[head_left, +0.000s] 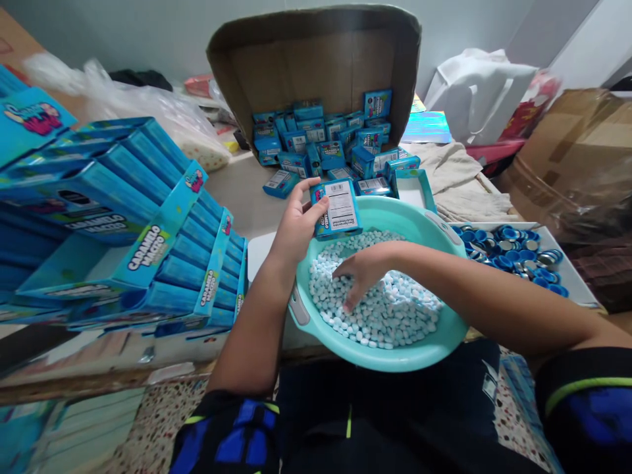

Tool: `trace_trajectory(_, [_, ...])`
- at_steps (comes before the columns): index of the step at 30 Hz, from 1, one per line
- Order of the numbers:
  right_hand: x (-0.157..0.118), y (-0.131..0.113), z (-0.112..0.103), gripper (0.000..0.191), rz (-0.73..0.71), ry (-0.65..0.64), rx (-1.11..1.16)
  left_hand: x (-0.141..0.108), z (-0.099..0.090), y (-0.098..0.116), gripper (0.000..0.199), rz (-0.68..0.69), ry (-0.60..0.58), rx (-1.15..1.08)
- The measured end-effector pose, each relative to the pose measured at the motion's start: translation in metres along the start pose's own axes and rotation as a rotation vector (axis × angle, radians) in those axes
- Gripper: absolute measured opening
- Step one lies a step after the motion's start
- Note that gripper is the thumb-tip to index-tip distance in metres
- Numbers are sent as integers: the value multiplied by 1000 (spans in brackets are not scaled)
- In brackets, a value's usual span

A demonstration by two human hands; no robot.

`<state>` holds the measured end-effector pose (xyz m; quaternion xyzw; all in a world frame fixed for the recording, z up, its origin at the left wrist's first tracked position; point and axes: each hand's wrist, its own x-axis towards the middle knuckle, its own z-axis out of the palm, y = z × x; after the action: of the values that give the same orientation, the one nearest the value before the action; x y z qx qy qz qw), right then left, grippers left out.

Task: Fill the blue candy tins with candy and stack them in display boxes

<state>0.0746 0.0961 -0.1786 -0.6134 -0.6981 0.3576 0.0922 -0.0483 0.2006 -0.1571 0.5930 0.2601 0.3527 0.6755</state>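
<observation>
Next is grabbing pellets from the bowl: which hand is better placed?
Right, I'd say. The right hand is down among the pellets in the bowl, its fingers curled and apart, while the left hand is taken up holding a blue box by the bowl's rim.

Crowded tabletop point(232, 204)
Blue display cartons point(148, 243) stand stacked at left; an open cardboard box point(316, 72), top centre, has small blue boxes point(280, 184) lying before it; beige cloth point(454, 174) and a white tray point(575, 273) lie at right.
</observation>
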Motion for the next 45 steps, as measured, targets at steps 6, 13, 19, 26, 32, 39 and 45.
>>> trace_trajectory(6, [-3, -3, -24, 32, 33, 6, -23, 0, -1, 1, 45, 12, 78, -17])
trace_trajectory(13, [5, 14, -26, 53, -70, 419, 224, 1, -2, 6, 53, -32, 103, -32])
trace_trajectory(19, [4, 10, -29, 102, 38, 569, 299, 0, -2, 12, 58, -93, 133, -83])
trace_trajectory(26, [7, 9, -27, 127, -63, 566, 375, -1, -6, 12, 60, -120, 140, -91])
trace_trajectory(32, [8, 12, -25, 126, -115, 579, 402, -2, -6, 13, 55, -136, 141, -89])
trace_trajectory(39, [8, 9, -23, 122, -170, 574, 486, -4, -4, 13, 52, -138, 123, -118])
trace_trajectory(45, [5, 9, -23, 119, -374, 606, 521, -5, -5, 10, 49, -147, 56, -122])
